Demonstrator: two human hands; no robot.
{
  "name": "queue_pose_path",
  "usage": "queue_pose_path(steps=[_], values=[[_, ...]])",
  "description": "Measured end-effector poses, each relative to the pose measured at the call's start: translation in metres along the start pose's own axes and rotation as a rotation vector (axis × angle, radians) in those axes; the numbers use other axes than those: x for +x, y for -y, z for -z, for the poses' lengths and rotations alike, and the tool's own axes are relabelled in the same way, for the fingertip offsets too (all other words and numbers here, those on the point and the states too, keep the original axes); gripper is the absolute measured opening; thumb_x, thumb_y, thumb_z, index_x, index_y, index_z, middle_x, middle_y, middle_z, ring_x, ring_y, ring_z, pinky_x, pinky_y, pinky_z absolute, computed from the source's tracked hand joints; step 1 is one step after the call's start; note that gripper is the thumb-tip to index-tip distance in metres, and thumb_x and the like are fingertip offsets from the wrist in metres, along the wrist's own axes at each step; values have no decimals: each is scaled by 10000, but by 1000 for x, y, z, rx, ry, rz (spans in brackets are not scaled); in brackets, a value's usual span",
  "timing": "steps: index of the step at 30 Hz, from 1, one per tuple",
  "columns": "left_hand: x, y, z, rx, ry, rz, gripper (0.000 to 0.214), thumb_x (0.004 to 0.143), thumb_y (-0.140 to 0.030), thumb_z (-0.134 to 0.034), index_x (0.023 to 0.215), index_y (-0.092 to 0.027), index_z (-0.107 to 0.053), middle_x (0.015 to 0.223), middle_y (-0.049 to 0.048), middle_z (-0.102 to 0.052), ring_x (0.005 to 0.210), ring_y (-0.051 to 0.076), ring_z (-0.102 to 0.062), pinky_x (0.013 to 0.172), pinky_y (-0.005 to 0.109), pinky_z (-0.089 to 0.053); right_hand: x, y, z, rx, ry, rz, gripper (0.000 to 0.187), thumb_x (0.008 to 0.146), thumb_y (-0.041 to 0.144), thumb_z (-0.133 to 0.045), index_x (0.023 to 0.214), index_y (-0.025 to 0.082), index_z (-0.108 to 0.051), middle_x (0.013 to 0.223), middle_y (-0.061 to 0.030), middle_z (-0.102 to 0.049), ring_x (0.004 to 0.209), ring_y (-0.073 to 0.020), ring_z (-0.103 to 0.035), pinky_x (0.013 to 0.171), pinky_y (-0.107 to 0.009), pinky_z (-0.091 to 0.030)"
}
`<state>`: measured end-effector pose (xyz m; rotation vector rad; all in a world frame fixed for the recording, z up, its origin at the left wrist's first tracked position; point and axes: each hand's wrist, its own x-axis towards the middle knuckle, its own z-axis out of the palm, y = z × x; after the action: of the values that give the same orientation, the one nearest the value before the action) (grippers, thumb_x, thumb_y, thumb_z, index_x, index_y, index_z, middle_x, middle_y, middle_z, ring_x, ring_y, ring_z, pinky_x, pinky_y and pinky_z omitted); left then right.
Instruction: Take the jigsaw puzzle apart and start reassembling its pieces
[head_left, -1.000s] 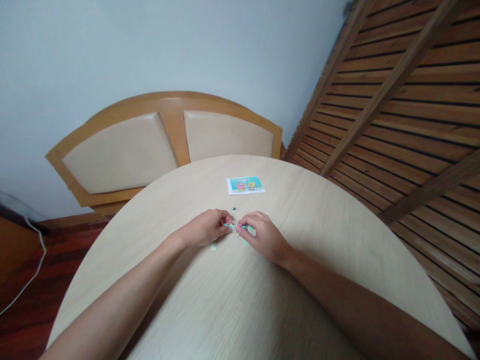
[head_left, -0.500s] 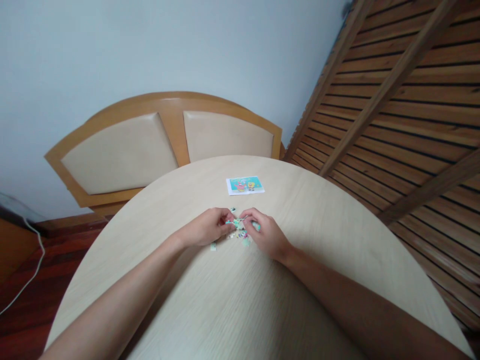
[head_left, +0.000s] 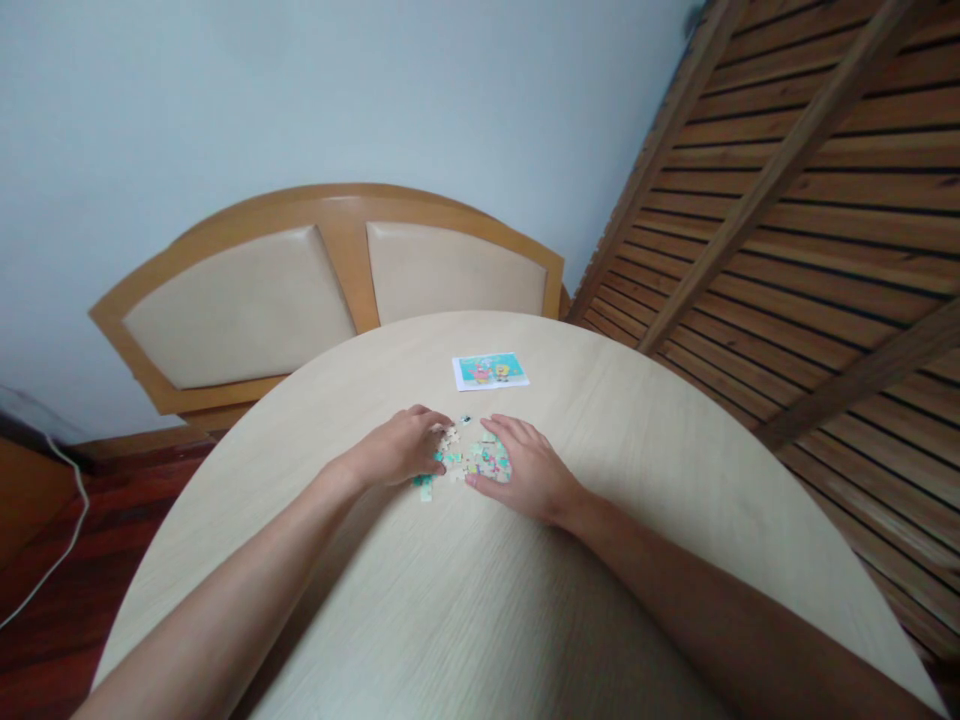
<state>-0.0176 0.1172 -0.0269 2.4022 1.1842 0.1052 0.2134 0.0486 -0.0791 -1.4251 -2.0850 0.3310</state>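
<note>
Small jigsaw puzzle pieces in green, pink and cream lie spread on the table between my two hands. My left hand curves round the left side of the pieces, thumb and fingers apart, with some pieces partly hidden under it. On the other side my right hand rests with its fingers and thumb spread about the pieces. A single dark-and-white piece lies above the rest. Beyond the hands is a picture card showing a pink and a yellow cartoon figure on turquoise.
The round pale wooden table fills the lower view. A cream-padded wooden bench back stands behind it, against a pale wall. Slatted wooden panelling rises on the right. A white cable hangs at the left.
My hands have moved apart and their fingers have opened. The pieces that were gathered between my fingertips now lie spread on the table. The picture card has stayed in place.
</note>
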Motion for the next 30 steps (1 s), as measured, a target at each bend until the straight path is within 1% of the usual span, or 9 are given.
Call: queue_pose_path(steps=[2,6,8,12,17,20,22,26,30], values=[[1,0,-2,65,-4,3,620,769,-319,-739,1342,-142,-582,1309,171,-599,1142,274,-604,996,349,-451,-3,1,-2,-3,80,59,823,769,517,-770,1421,96,-497,1468,-197,-507,1379,-354,-425,1165,-522,-330],[3,-6,-9,76,-3,22,383,836,-218,-623,1211,-156,-677,1155,133,-682,961,228,-668,865,300,-490,0,1,-1,123,172,246,423,908,347,-668,1278,151,-608,1328,-130,-629,1287,-257,-522,1124,-429,-399],[4,-8,-11,72,1,28,367,841,-204,-601,1195,-160,-686,1078,112,-708,896,216,-676,800,285,-494,3,0,2,147,164,277,285,928,278,-638,1189,165,-646,1215,-108,-680,1186,-237,-579,1061,-407,-448],[3,-10,-12,73,-20,38,353,845,-208,-586,1181,-163,-686,1084,112,-702,914,227,-671,808,299,-492,7,-7,4,131,95,243,197,951,152,-546,1106,164,-666,1080,-92,-714,1050,-220,-630,967,-383,-491],[5,-7,-17,64,-70,-4,373,864,-294,-610,1215,-176,-654,1196,125,-639,992,240,-651,893,328,-493,10,-15,3,215,-28,113,202,999,182,-476,1094,180,-655,1082,-80,-709,1033,-193,-652,947,-350,-496],[6,-4,-21,58,-81,-26,331,869,-274,-597,1175,-168,-665,1178,133,-628,1023,252,-638,935,348,-481,10,-14,2,222,-76,89,182,978,195,-508,1082,184,-656,1071,-78,-700,1034,-194,-643,951,-352,-490],[7,-2,-23,47,-82,-30,286,864,-252,-590,1124,-162,-670,1131,130,-630,1002,249,-633,932,352,-476,8,-11,3,179,-58,95,167,920,226,-604,1068,185,-668,1077,-78,-695,1051,-215,-627,965,-378,-481],[7,-3,-22,12,-83,-37,208,826,-221,-601,1018,-155,-645,1015,102,-643,907,223,-615,836,318,-472,4,-5,6,54,43,93,341,771,308,-776,1087,213,-689,1243,-96,-648,1176,-278,-570,1017,-467,-428],[6,-9,-19,-40,-71,-12,154,834,-226,-571,963,-166,-629,848,43,-667,721,170,-591,665,264,-428,4,-6,8,48,118,75,229,788,313,-778,989,234,-700,1314,-87,-612,1249,-272,-528,1051,-478,-381]])
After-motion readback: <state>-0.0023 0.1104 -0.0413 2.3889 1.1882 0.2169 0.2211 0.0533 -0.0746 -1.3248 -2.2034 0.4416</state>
